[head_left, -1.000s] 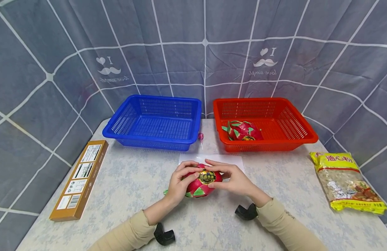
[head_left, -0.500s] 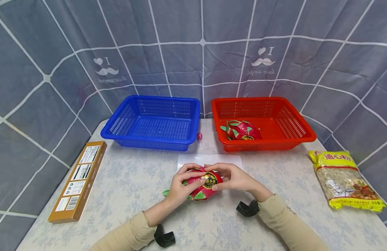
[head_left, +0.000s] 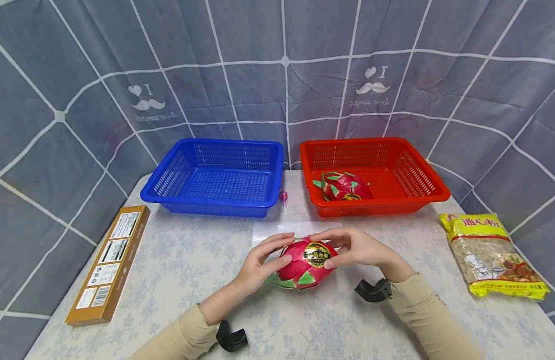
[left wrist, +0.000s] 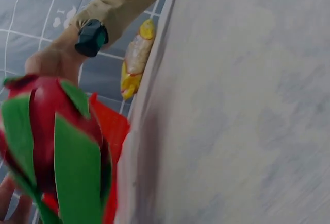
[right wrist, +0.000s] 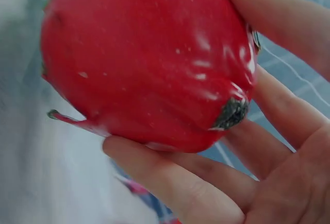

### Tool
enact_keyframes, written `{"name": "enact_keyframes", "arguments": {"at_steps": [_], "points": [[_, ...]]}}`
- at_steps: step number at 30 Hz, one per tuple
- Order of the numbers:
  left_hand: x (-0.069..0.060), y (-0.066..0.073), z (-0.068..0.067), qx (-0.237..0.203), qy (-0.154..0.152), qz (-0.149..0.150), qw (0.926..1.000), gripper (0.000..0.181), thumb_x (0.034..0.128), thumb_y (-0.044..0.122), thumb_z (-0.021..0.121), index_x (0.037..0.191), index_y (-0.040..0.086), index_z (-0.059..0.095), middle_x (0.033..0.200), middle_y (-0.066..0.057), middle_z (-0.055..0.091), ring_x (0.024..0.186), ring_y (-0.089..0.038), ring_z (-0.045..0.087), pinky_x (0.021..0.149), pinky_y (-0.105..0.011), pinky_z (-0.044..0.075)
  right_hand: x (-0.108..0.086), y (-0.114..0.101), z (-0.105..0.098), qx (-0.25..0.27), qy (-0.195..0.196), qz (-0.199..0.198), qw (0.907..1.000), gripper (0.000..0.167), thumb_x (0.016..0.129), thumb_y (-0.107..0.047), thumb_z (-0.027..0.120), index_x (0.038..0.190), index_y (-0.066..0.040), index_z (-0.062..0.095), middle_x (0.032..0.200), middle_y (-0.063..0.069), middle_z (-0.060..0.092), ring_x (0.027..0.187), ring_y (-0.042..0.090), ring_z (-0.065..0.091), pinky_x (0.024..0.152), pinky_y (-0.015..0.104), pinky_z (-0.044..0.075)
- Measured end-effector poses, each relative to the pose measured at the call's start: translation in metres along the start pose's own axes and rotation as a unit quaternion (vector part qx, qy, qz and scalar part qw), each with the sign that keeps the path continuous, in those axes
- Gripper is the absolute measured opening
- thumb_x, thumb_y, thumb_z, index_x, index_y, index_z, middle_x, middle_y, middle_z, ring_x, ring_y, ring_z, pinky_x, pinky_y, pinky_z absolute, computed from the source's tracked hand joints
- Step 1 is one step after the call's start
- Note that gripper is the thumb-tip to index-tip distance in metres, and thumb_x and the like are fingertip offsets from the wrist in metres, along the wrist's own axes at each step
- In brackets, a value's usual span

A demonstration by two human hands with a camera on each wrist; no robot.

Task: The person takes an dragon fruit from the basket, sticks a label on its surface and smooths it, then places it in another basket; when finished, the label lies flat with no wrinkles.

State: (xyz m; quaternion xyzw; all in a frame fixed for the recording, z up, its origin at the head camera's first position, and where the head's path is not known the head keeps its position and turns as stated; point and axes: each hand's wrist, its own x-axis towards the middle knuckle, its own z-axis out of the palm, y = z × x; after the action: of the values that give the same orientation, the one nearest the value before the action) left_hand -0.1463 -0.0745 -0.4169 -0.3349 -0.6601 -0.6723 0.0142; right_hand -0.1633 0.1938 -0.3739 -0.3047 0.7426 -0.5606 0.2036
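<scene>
A red dragon fruit point(head_left: 300, 272) with green scales and a black-and-gold label is held between both hands, above the near middle of the table. My left hand point(head_left: 259, 262) grips its left end, thumb on the near side and fingers over the far side. At its right end, my right hand point(head_left: 360, 248) pinches it between thumb and fingers. The right wrist view shows the fruit's smooth red skin point(right wrist: 139, 64) and dark stub close up, with fingers point(right wrist: 175, 183) beneath. Green scales point(left wrist: 77, 167) fill the left wrist view's lower left. The fruit's underside is hidden in the head view.
Behind the hands stand a blue basket point(head_left: 214, 204) and a red basket point(head_left: 376, 206) with another dragon fruit point(head_left: 349, 187) inside. A lollipop point(head_left: 284, 197) lies between them. A brown box point(head_left: 108, 265) lies left, a yellow food bag point(head_left: 493, 255) right. White paper point(head_left: 268, 230) lies behind the hands.
Both hands have shifted right with the dragon fruit, the right hand most. The fruit has turned a little, and its label now sits further right. The whole head view has drifted slightly left.
</scene>
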Motion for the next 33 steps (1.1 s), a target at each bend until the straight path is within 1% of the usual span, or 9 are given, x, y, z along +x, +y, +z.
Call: {"name": "enact_keyframes", "arguments": {"at_steps": [3,6,11,17,21,24,26,29,33], "points": [[0.007,0.005,-0.009,-0.010,0.026,0.009,0.9996,0.032,0.0870,-0.005,0.058,0.117,-0.015,0.055,0.124,-0.030,0.051,0.119,-0.016,0.049,0.099,-0.042,0.040,-0.017,-0.007,-0.024,-0.006,0.023,-0.018,0.9995,0.052,0.080,0.000,0.071,0.128,0.003,0.054,0.124,0.014,0.058,0.091,0.021,0.062,0.071,0.036,0.055],[0.017,0.012,-0.019,-0.025,0.068,0.000,0.9974,0.032,0.0867,-0.005,0.056,0.116,-0.017,0.054,0.123,-0.030,0.051,0.114,-0.014,0.052,0.096,-0.036,0.043,-0.036,-0.014,-0.052,0.004,0.059,-0.057,0.9966,0.050,0.082,0.008,0.064,0.130,0.001,0.053,0.124,0.006,0.060,0.097,0.018,0.062,0.073,0.033,0.054],[0.040,0.020,-0.025,-0.026,0.097,-0.032,0.9944,0.030,0.0892,0.001,0.056,0.116,-0.013,0.056,0.123,-0.023,0.054,0.114,-0.018,0.052,0.091,-0.027,0.044,-0.062,-0.028,-0.100,0.065,0.160,-0.100,0.9797,0.053,0.085,0.019,0.050,0.132,-0.003,0.053,0.121,0.000,0.061,0.101,0.013,0.061,0.077,0.024,0.052],[0.075,0.013,-0.007,-0.026,0.086,-0.068,0.9936,0.029,0.0887,0.003,0.060,0.114,-0.010,0.059,0.114,-0.025,0.061,0.102,-0.015,0.060,0.091,-0.032,0.046,-0.061,-0.035,-0.144,0.092,0.359,-0.030,0.9281,0.050,0.088,0.003,0.060,0.135,-0.016,0.053,0.123,-0.004,0.056,0.103,0.009,0.054,0.073,0.016,0.049],[0.093,-0.005,0.010,0.009,0.073,-0.107,0.9915,0.028,0.0891,0.004,0.060,0.115,-0.006,0.060,0.104,-0.023,0.064,0.091,-0.018,0.062,0.079,-0.027,0.050,-0.042,-0.017,-0.168,-0.036,0.443,0.083,0.8918,0.059,0.085,-0.023,0.070,0.140,-0.024,0.046,0.138,-0.002,0.047,0.108,0.010,0.049,0.076,0.011,0.044],[0.103,-0.021,0.022,0.025,0.076,-0.135,0.9877,0.027,0.0891,0.003,0.059,0.115,-0.005,0.061,0.100,-0.021,0.064,0.088,-0.030,0.062,0.071,-0.026,0.050,-0.032,0.005,-0.178,-0.153,0.448,0.142,0.8692,0.065,0.085,-0.032,0.069,0.143,-0.021,0.042,0.141,0.011,0.044,0.112,0.018,0.048,0.080,0.015,0.041],[0.107,-0.030,0.028,0.018,0.084,-0.153,0.9845,0.026,0.0894,0.002,0.058,0.115,-0.006,0.061,0.100,-0.020,0.064,0.090,-0.038,0.060,0.071,-0.029,0.052,-0.029,0.019,-0.182,-0.201,0.437,0.159,0.8622,0.066,0.086,-0.031,0.069,0.143,-0.014,0.041,0.139,0.019,0.043,0.113,0.027,0.047,0.084,0.023,0.041],[0.111,-0.042,0.035,0.007,0.100,-0.167,0.9808,0.026,0.0895,0.002,0.058,0.114,-0.006,0.061,0.104,-0.020,0.063,0.093,-0.044,0.059,0.073,-0.035,0.054,-0.030,0.035,-0.188,-0.236,0.402,0.173,0.8676,0.064,0.086,-0.022,0.068,0.140,-0.002,0.040,0.134,0.026,0.042,0.112,0.037,0.044,0.089,0.040,0.040],[0.114,-0.046,0.037,0.006,0.116,-0.174,0.9778,0.026,0.0889,0.001,0.059,0.114,-0.005,0.062,0.107,-0.020,0.063,0.091,-0.040,0.061,0.072,-0.033,0.053,-0.029,0.044,-0.193,-0.263,0.329,0.186,0.8879,0.065,0.082,-0.010,0.068,0.134,0.009,0.033,0.128,0.034,0.036,0.113,0.046,0.037,0.095,0.056,0.034]]}}
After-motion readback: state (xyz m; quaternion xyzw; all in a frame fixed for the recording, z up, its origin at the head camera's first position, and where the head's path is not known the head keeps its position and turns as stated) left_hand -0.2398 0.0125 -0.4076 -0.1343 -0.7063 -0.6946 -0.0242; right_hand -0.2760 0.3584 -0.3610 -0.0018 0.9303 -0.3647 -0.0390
